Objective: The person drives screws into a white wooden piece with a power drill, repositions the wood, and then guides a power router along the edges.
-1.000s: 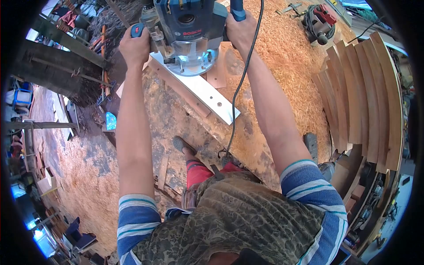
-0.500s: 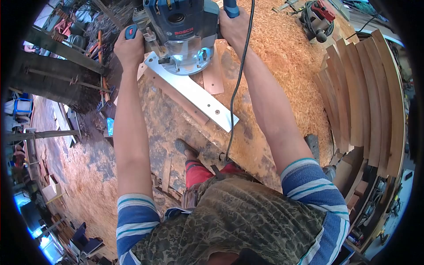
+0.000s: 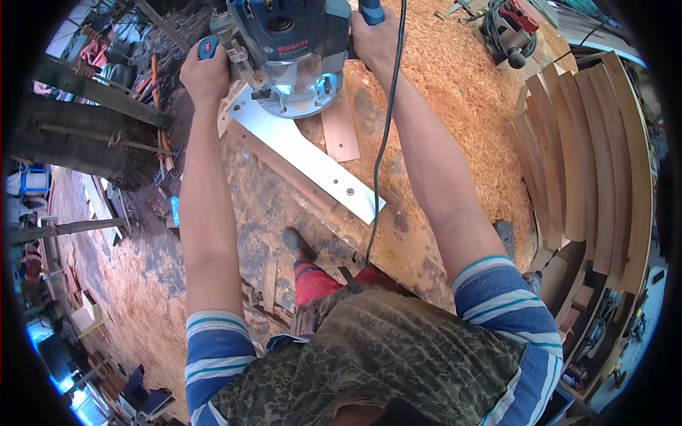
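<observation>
A blue Bosch router (image 3: 288, 50) with a clear round base sits at the top centre, over the upper part of a white template board (image 3: 305, 153). My left hand (image 3: 204, 74) is wrapped round its left handle, and my right hand (image 3: 376, 42) grips the handle on the other side. The white board lies diagonally on a wooden strip (image 3: 284, 169), whose edge shows along its lower left side. Another wooden piece (image 3: 341, 128) with a small hole lies beside the board. The router's black cable (image 3: 383, 135) crosses the board's lower right end. The cutting bit cannot be made out.
Sawdust (image 3: 455, 99) covers the bench to the right. Curved wooden pieces (image 3: 582, 156) stand in a row at the right. A red and silver power tool (image 3: 513, 35) sits at the upper right. Dark beams (image 3: 99, 89) are at the left.
The router and both hands have shifted slightly left and up in view. The lower end of the white board appears slightly lower. Both hands keep their hold.
</observation>
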`<state>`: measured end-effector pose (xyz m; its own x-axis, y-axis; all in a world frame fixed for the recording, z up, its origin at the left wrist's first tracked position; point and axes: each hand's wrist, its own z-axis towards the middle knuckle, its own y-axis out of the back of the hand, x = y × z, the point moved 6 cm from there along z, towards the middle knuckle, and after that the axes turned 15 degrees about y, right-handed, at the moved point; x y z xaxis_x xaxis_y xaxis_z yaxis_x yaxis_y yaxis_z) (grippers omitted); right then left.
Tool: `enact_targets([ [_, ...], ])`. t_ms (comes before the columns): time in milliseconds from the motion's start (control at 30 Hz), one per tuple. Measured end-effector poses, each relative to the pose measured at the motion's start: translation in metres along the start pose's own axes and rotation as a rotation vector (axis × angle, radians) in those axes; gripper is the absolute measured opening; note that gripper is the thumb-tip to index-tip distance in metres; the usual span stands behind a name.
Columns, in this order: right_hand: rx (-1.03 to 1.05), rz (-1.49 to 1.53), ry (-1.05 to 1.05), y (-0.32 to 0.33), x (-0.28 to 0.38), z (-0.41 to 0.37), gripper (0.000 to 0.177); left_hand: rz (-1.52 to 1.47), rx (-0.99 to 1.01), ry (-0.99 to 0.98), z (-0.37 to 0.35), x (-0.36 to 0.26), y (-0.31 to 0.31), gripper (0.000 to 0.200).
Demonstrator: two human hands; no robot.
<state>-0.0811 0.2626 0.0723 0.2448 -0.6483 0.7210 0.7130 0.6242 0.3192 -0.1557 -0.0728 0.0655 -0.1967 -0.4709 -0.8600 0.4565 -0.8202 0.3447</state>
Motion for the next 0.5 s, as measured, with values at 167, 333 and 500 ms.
enact_targets([
  [167, -0.021, -0.022, -0.046, 0.003, -0.001, 0.005, 0.039, 0.038, 0.017, 0.033, 0.010, 0.001, -0.011, 0.034],
  [333, -0.044, -0.068, 0.021, 0.003, 0.002, 0.008, 0.038, 0.004, 0.044, 0.040, 0.013, -0.004, -0.017, 0.034],
  [500, -0.072, -0.093, -0.007, 0.006, 0.005, 0.006, 0.040, 0.003, 0.051, 0.028, 0.016, -0.011, -0.022, 0.035],
])
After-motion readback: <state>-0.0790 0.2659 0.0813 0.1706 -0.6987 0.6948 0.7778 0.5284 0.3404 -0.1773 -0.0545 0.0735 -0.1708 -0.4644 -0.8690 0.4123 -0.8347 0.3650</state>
